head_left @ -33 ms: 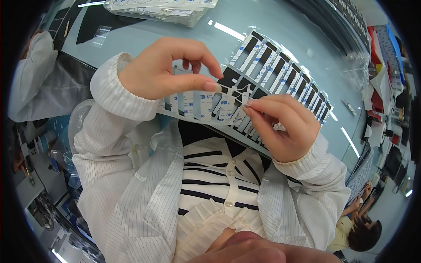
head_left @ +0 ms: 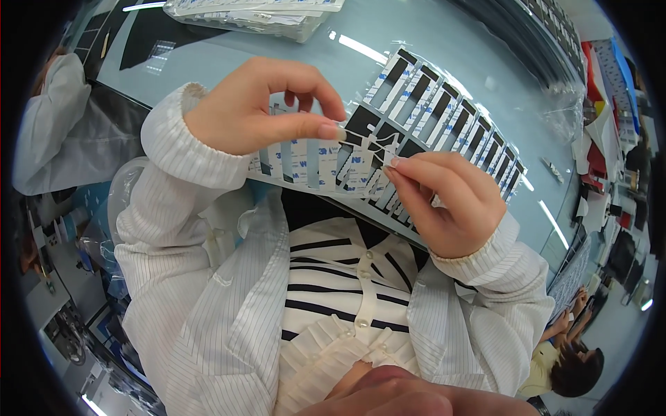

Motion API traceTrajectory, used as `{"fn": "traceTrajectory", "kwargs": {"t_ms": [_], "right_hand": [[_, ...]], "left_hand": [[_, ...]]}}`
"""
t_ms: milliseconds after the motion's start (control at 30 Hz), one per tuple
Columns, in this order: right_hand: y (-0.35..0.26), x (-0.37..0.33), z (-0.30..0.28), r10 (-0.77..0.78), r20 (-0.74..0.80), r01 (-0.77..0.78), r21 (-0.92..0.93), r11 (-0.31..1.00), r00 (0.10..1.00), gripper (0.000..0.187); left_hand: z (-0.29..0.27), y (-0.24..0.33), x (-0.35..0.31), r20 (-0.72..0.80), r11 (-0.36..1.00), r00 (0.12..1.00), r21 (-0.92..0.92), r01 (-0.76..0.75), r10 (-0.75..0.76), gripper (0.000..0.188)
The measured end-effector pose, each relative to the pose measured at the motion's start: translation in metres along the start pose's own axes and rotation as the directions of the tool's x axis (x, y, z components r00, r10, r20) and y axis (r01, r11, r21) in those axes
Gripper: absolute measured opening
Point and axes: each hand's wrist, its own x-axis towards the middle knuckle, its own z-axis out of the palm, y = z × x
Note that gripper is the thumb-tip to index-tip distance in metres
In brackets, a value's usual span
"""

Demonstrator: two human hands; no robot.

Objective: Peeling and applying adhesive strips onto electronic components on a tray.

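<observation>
My left hand (head_left: 267, 111) hovers over the table with thumb and index fingertip close together, at one end of a thin white strip (head_left: 364, 140). My right hand (head_left: 454, 201) pinches the strip's other end between thumb and index finger. Below and between the hands lies a white adhesive backing sheet (head_left: 300, 166) with blue print and long cut-out slots. Part of this sheet is hidden under my left hand. Black strips (head_left: 423, 84) show in rows among white printed bars on the far right part of the layout.
A clear plastic tray (head_left: 277, 24) with stacked white sheets stands at the far left of the table (head_left: 333, 76). Black sheets (head_left: 513, 35) and crumpled clear film (head_left: 558, 114) lie at the far right. Another person's sleeve (head_left: 52, 125) is at the left; a co-worker (head_left: 562, 367) sits lower right.
My left hand has shifted slightly left and away from me, and the white strip spans a little wider between my hands. My right hand has hardly moved.
</observation>
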Motion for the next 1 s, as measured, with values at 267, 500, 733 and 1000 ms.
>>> {"fn": "traceTrajectory", "kwargs": {"t_ms": [267, 500, 733, 1000], "right_hand": [[-0.011, -0.007, -0.002, -0.439, 0.194, 0.461, -0.595, 0.659, 0.877, 0.028], [-0.012, -0.014, 0.014, -0.67, 0.106, 0.548, -0.676, 0.493, 0.735, 0.02], [-0.024, -0.023, 0.02, -0.807, 0.07, 0.751, -0.419, 0.51, 0.586, 0.016], [-0.019, -0.025, 0.017, -0.486, -0.035, 0.485, 0.153, 0.861, 0.873, 0.018]], "left_hand": [[0.0, -0.002, -0.014, 0.001, 0.976, 0.977, -0.027, 0.215, -0.215, 0.032], [0.015, 0.007, -0.013, -0.238, 0.912, 0.963, 0.356, 0.206, -0.124, 0.032], [0.019, -0.009, -0.011, -0.271, 0.82, 0.96, 0.564, 0.093, 0.078, 0.028], [0.012, -0.009, -0.024, -0.221, 0.831, 0.975, 0.548, 0.096, 0.033, 0.021]]}}
